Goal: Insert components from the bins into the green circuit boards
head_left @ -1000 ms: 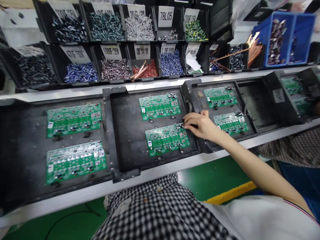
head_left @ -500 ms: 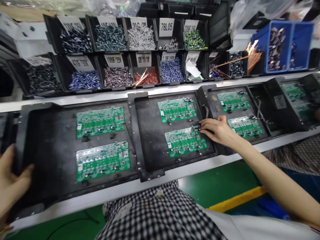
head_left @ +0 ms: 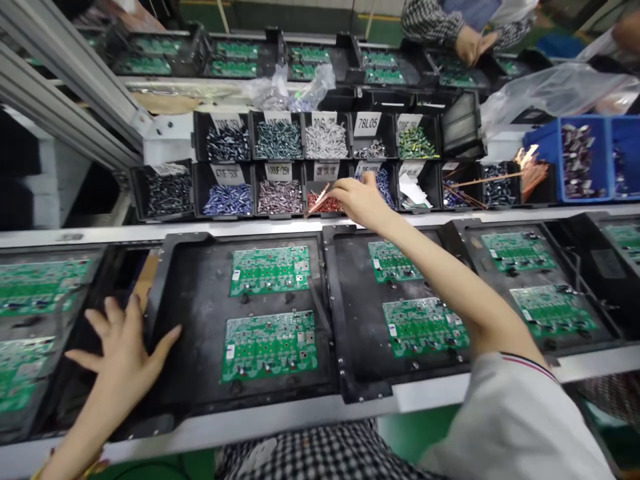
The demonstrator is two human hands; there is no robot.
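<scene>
My right hand [head_left: 363, 200] is over the black bin of small red components [head_left: 327, 204], in the lower row of bins. Its fingers are bent and close together, with the tips by a copper-coloured strip [head_left: 319, 200] lying across the bin. What is between the fingertips I cannot make out. My left hand [head_left: 120, 353] is spread open at the left wall of a black tray [head_left: 195, 320] and holds nothing. Two green circuit boards, an upper one [head_left: 270, 270] and a lower one [head_left: 270, 345], lie in that tray. My right forearm hides part of a board [head_left: 393, 260] in the adjoining tray.
Labelled bins in two rows hold blue capacitors [head_left: 227, 200], white parts [head_left: 326, 141] and other components. Blue bins [head_left: 583, 167] stand at the right. Across the bench, another person's hands [head_left: 473, 45] are over a further line of trays. A metal post [head_left: 75, 73] rises at upper left.
My right hand has left the lower board in the middle tray and reached up to the red-component bin. My left hand stays by the tray wall. The view has shifted, showing the far line.
</scene>
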